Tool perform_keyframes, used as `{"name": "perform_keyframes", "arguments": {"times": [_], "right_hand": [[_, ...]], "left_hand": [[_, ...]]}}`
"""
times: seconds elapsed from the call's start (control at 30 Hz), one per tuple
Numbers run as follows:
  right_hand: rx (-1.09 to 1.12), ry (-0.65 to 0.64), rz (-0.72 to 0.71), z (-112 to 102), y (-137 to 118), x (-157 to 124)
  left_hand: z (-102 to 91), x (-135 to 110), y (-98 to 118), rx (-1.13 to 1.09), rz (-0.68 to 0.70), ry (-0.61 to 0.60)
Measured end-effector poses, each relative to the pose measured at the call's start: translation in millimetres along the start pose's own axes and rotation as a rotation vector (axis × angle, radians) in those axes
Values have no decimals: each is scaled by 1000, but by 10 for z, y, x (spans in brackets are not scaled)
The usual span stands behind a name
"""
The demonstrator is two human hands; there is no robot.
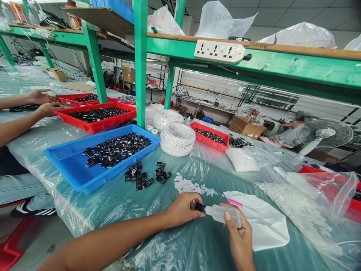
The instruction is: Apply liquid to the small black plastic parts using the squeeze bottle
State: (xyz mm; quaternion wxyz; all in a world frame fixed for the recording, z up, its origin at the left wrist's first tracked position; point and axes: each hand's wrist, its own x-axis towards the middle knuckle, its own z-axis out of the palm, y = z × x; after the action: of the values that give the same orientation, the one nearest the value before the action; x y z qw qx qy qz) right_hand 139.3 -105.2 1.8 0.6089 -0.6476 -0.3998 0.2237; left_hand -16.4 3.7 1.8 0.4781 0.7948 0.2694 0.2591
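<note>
My left hand (184, 209) pinches a small black plastic part (200, 207) between thumb and fingers. Wrapped around a translucent squeeze bottle (222, 214) is my right hand (239, 235). The bottle lies nearly level, and its nozzle points left, meeting the black part; whether liquid comes out cannot be seen. Just beyond my hands lies a pile of small white pieces (191, 186). Several loose black parts (141, 177) are scattered to the left of it. A white cloth (267, 222) with a pink stick (235, 202) on it lies beside my right hand.
A blue tray (64, 158) of black parts stands at left, with a red tray (96, 126) behind it. Coils of white cable (177, 139) sit near a green shelf post (140, 75). At right lies a plastic bag (299, 210) of white pieces. A co-worker's hands (46, 103) are at far left.
</note>
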Motion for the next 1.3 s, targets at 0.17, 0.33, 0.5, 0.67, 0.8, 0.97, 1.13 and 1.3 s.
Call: {"name": "perform_keyframes", "arguments": {"times": [0.17, 0.33, 0.5, 0.67, 0.8, 0.97, 1.13, 1.3], "right_hand": [[-29, 16, -76, 13, 20, -14], [-100, 15, -199, 7, 20, -42], [-120, 56, -244, -13, -13, -43], [-120, 57, -291, -14, -25, -46], [-159, 50, -329, -10, -30, -51], [-191, 48, -342, -20, -40, -48], [-148, 84, -289, -24, -39, -60], [-47, 62, -126, -11, -36, -40]], "left_hand": [[-2, -3, -8, 27, 10, 2], [-9, -4, 10, 30, 36, -9], [-47, -35, 76, 19, 124, -64], [-65, -34, 81, 38, 178, -87], [-48, -11, 45, 65, 146, -64], [-40, -14, 44, -30, 67, -85], [-38, -15, 68, -101, 72, -104], [-16, -1, 62, -118, 53, -90]]}}
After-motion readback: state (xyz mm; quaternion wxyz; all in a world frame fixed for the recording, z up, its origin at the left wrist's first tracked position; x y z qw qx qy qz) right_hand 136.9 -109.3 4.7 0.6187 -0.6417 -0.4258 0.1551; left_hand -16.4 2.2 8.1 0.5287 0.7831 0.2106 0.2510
